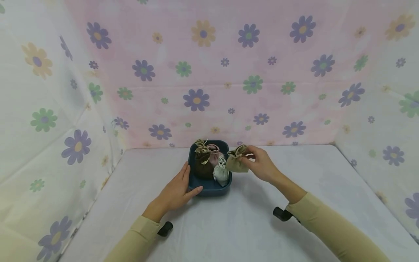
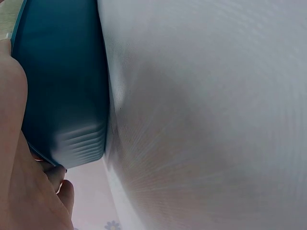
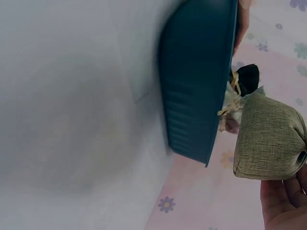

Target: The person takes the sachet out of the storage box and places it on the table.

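Observation:
My left hand [image 1: 175, 191] holds the near left corner of a dark blue plastic tub [image 1: 211, 193], thumb over its front rim and fingers along its left side. My right hand [image 1: 263, 165] pinches the gathered neck of an olive-beige drawstring pouch [image 3: 268, 139], held up by the tub's right rim. Inside the tub sit a dark brown pouch [image 1: 203, 170], a mauve pouch [image 1: 214, 157] and a pale grey pouch [image 1: 222, 176] with a white cord. An olive gathered top [image 1: 200, 145] shows at the back left, its lower part hidden.
The tub stands toward the back of a table covered in white cloth [image 1: 222, 233]. Flower-printed fabric encloses it, with a pink back wall [image 1: 216, 72] close behind the tub. Black wrist mounts [image 1: 165, 229] hang below both forearms.

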Motion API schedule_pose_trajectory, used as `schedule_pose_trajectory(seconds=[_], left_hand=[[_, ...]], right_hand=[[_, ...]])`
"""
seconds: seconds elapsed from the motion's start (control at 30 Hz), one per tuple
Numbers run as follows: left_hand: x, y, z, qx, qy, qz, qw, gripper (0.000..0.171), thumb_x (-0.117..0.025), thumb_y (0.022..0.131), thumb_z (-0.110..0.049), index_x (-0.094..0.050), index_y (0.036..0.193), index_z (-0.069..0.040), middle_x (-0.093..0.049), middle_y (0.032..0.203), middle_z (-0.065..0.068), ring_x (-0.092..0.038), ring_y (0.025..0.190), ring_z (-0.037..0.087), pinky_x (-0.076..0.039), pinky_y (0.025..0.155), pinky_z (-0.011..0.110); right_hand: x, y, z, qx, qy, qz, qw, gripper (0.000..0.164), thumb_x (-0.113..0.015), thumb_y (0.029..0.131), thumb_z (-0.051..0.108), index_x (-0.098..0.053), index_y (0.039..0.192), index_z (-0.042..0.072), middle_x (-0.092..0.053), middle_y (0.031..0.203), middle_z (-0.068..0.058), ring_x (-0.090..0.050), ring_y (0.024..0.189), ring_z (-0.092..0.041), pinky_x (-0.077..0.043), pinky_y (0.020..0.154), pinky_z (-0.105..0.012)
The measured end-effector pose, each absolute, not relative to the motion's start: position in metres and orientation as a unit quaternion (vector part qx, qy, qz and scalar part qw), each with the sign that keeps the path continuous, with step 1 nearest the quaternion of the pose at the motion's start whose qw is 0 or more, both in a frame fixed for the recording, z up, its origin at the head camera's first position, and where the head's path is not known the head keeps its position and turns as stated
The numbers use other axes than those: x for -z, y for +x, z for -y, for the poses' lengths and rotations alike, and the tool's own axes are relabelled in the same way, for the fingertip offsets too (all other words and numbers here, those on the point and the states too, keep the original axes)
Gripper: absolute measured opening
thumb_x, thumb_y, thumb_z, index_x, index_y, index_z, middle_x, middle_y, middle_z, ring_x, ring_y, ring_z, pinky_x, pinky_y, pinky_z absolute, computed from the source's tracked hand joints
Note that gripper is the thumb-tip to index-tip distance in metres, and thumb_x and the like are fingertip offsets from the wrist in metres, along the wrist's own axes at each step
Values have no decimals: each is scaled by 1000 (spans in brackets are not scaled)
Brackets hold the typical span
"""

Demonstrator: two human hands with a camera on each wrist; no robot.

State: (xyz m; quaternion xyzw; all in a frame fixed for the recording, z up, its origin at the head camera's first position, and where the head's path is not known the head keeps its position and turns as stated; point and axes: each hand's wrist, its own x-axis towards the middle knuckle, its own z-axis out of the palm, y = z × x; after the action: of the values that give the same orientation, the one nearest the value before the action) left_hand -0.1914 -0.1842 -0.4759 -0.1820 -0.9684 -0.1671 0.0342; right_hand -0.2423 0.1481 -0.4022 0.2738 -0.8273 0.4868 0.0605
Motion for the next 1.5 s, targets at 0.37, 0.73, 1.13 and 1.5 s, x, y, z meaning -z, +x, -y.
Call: schedule_pose_trajectory(seconds=[0.37,0.73,1.13,1.5], left_hand=[[477,-191,185,165,-185,968,34,110,-39,96,-78,-8,162,4,-1,171,18,-18,156,34,-26,122,50],[476,-192,185,159,-187,969,29,110,-37,96,-79,-7,162,4,0,171,18,-16,156,34,-26,123,49],[476,-191,186,165,-185,968,31,110,-38,96,-78,-8,162,5,0,171,19,-16,156,33,-27,122,50],[474,-191,185,174,-189,966,37,107,-42,98,-74,-10,161,6,-3,170,22,-19,155,35,-29,121,50]], right_hand=[[391,-228,-131,-502,300,809,59,22,-66,100,7,-66,120,-1,-68,116,-13,-63,113,-30,-51,102,-50],[399,-225,-100,-516,309,798,41,20,-68,100,12,-68,116,1,-69,112,-11,-65,109,-27,-52,101,-51],[415,-222,-59,-535,288,793,46,21,-70,98,11,-69,116,3,-70,111,-9,-67,102,-24,-57,89,-41],[424,-217,-35,-516,268,812,58,19,-70,96,9,-69,114,2,-71,109,-10,-67,100,-23,-56,87,-38]])
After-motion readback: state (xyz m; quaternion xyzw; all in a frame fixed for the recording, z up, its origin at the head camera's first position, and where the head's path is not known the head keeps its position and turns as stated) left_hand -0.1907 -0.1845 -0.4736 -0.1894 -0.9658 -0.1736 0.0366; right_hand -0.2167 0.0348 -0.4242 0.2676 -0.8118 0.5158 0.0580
